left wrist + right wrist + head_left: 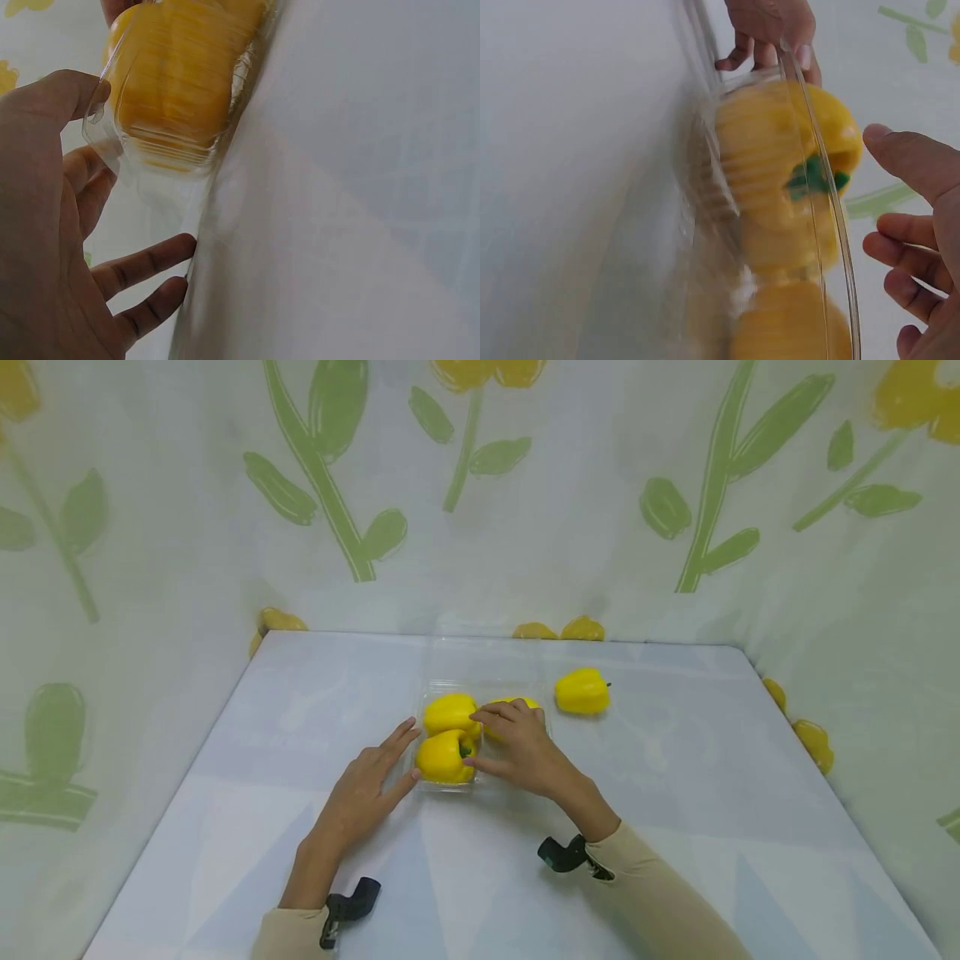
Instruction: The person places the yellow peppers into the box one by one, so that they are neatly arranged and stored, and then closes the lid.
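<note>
Two hands at a clear tray of yellow peppers on a pale table.

The tray (pixel 422 779) sits mid-table (pixel 675 827) and holds three peppers: a near-left one (pixel 442 757), a far-left one (pixel 450 712) and a far-right one (pixel 517 702) mostly hidden by the right hand (pixel 521 747). The left hand (pixel 367 789) lies flat with straight fingers against the tray's left side, grasping nothing; the left wrist view shows its thumb at the tray rim (pixel 101 131). The right hand arches over the peppers, fingers loosely bent with tips touching them, not closed round any. A fourth pepper (pixel 582 692) lies loose on the table, just right of and beyond the tray. Flower-print cloth (pixel 525 510) walls the scene.
</note>
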A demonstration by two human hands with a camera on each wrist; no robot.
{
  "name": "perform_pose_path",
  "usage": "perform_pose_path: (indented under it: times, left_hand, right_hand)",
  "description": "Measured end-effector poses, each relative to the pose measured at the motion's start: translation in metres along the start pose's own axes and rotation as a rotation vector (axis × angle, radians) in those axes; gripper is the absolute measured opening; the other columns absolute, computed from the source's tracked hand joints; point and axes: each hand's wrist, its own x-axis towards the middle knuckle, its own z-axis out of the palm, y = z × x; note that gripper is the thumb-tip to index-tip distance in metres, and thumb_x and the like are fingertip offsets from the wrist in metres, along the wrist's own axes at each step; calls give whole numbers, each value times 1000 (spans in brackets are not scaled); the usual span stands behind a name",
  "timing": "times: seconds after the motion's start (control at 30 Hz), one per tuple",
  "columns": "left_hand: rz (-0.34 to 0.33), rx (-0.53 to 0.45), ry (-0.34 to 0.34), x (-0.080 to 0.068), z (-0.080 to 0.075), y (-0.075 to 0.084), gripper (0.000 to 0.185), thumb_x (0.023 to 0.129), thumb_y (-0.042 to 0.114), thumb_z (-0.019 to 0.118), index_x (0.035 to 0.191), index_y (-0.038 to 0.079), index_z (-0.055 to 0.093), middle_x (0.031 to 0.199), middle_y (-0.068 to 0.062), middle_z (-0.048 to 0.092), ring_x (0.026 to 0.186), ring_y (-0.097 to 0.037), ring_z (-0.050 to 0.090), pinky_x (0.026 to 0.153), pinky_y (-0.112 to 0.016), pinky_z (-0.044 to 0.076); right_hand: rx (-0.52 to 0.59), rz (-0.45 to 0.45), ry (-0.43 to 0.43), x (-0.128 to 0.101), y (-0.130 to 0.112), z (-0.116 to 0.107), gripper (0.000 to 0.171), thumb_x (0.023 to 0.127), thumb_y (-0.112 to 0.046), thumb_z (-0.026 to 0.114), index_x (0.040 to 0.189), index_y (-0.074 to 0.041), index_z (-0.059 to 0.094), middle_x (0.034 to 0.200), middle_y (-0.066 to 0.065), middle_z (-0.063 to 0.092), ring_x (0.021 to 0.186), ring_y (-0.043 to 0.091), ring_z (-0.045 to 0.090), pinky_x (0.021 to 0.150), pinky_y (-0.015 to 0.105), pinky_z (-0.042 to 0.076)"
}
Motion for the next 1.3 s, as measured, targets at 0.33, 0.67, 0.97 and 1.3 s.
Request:
perform_pose_path:
  times: [0.33,0.67,0.97,1.3]
  left_hand:
    - [-1,-14,1,2,-2,0,64,102,54,47,159,37,23,164,20,16,130,-26,46,104,-55,40]
    - [-3,-11,-7,1,0,-1,65,102,55,47,160,36,24,164,20,15,129,-26,45,105,-55,40]
    - [-12,-13,-16,1,0,0,65,102,55,46,159,37,23,164,20,15,130,-26,45,106,-56,39]
    - [11,-19,-8,2,1,1,65,102,53,47,160,35,24,164,20,15,129,-25,45,104,-55,40]
  right_hand:
    - [29,23,64,-12,24,-19,53,81,-30,85,126,-7,67,128,6,62,112,24,47,90,48,34]
    - [-21,66,133,-27,54,-39,54,80,-28,86,126,-7,67,127,7,63,110,26,48,85,49,31]
    - [-18,141,161,-37,74,-50,51,80,-24,87,125,-9,68,126,7,63,113,28,47,81,46,26]
    - [-69,256,142,-44,93,-64,54,84,-28,83,130,-5,64,132,13,60,115,33,45,82,49,26]
